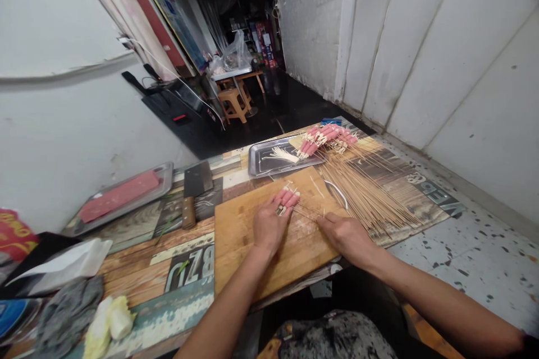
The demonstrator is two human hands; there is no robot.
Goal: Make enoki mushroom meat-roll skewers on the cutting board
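Observation:
Over the wooden cutting board, my left hand is closed around a few pink meat rolls with pale enoki ends sticking out. My right hand pinches a thin bamboo skewer, which runs from its fingertips toward the rolls. How far the skewer has entered the rolls is hard to tell. Past the board lies a metal tray with loose enoki mushrooms. A pile of skewered meat rolls rests at the tray's right end.
Many bare bamboo skewers spread right of the board. To the left lie a cleaver, a tray of sliced meat, a grey cloth and cabbage pieces. Farther off stand a plastic stool and a small bag-laden table.

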